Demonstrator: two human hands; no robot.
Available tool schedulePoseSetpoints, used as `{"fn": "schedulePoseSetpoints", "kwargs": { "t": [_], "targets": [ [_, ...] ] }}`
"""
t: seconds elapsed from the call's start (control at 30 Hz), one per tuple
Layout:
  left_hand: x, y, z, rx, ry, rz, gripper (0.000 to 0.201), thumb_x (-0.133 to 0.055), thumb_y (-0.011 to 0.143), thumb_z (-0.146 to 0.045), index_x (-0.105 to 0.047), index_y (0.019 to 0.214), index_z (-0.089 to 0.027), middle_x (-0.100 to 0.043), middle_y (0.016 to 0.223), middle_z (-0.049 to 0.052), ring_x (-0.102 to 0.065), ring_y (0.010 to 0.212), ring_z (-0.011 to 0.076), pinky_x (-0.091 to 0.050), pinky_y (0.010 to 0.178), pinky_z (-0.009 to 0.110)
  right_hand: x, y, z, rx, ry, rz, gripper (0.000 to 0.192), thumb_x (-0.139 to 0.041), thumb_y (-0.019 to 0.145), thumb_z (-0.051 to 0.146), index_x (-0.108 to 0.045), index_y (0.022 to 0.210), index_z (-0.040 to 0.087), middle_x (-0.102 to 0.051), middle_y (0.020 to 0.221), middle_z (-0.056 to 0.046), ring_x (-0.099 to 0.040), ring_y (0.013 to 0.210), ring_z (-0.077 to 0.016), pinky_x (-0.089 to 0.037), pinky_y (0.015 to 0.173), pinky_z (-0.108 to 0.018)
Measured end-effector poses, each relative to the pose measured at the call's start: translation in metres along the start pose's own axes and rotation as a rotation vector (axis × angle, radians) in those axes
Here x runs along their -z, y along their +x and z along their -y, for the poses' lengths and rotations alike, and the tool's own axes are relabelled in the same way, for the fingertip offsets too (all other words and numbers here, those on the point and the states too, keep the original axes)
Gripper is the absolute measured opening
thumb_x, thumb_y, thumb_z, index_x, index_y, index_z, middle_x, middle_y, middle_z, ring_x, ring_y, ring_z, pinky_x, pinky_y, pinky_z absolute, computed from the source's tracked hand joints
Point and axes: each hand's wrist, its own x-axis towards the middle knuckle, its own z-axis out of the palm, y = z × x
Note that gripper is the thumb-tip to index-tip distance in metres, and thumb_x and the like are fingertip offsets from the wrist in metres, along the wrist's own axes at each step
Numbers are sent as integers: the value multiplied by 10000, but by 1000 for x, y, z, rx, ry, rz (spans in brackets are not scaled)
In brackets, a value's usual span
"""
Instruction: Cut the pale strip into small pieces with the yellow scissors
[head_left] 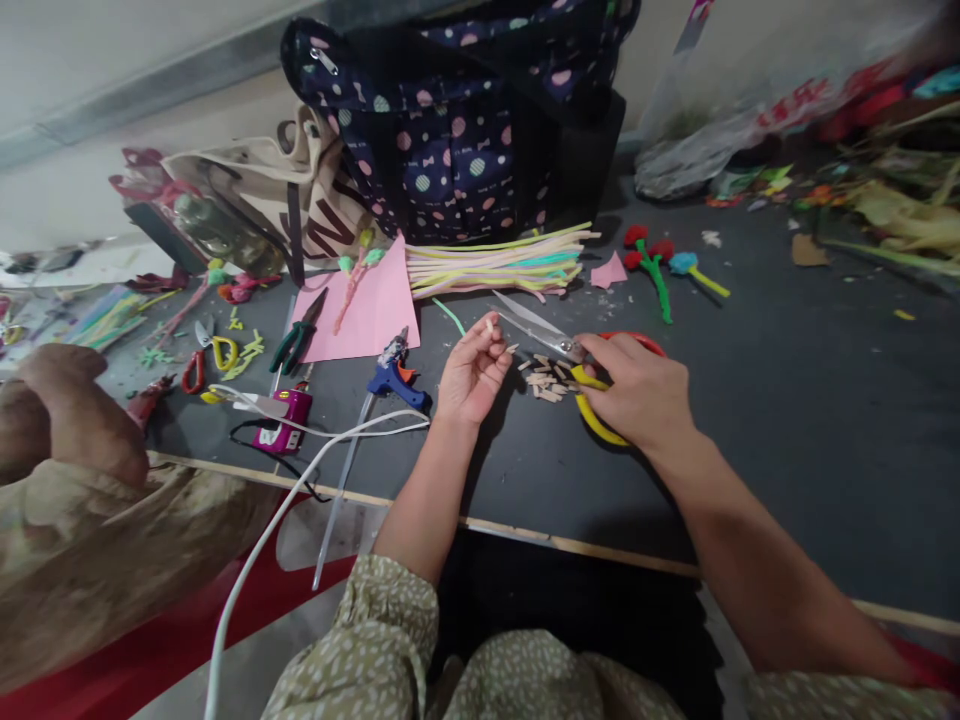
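Red-and-yellow-handled scissors (561, 344), slightly open, short pale pieces (550, 383) heaped nearby

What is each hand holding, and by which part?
Right hand: scissors, by the handles. Left hand: a small pale piece, though which part is unclear.

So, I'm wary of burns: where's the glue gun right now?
In the head view, the glue gun lies on the table left of the left hand, its nozzle by the near right corner of the pink sheet.

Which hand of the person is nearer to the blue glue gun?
Left. The left hand is just to the right of the glue gun; the right hand is farther right, holding scissors.
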Motion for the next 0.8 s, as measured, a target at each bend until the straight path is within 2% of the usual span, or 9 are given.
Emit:
{"fn": "schedulePoseSetpoints", "kwargs": {
  "t": [0.17,0.33,0.47,0.67,0.8],
  "targets": [
    [-1,-2,0,-8,22,32,133,-589,796,-69,-642,888,-149,-573,730,-4,-513,593,40,-448,586,156,1,1,2,16,-60,6,347,-493,801,214,-629,1120,243,-650,924,-28,-550,819,-154,-267,593,-263],
    [2,0,-3,-106,104,-31,239,-552,834,-100,-666,1014,-207,-588,754,-5,-513,612,47,-443,596,151,3,1,2,18,-108,33,350,-487,811,212,-621,1133,244,-648,916,-35,-556,827,-161,-257,586,-273],
    [4,1,-5,-203,55,-41,323,-561,844,-106,-649,1111,-266,-589,765,-19,-503,612,40,-438,600,140,3,1,1,15,-97,2,345,-494,806,213,-623,1123,249,-649,916,-26,-559,824,-155,-276,597,-268],
    [3,1,-4,-163,15,-50,295,-617,822,-115,-661,1077,-255,-592,762,-29,-491,590,26,-438,604,143,1,1,1,11,-24,-4,355,-498,794,200,-632,1118,254,-662,924,-17,-563,835,-152,-297,611,-265],
    [2,1,-1,-175,39,-14,288,-653,774,-108,-685,1040,-215,-600,746,-30,-488,580,23,-423,589,146,1,0,2,31,-37,-2,356,-490,823,223,-627,1151,255,-668,949,-21,-568,824,-152,-292,598,-267]
  ]
}}
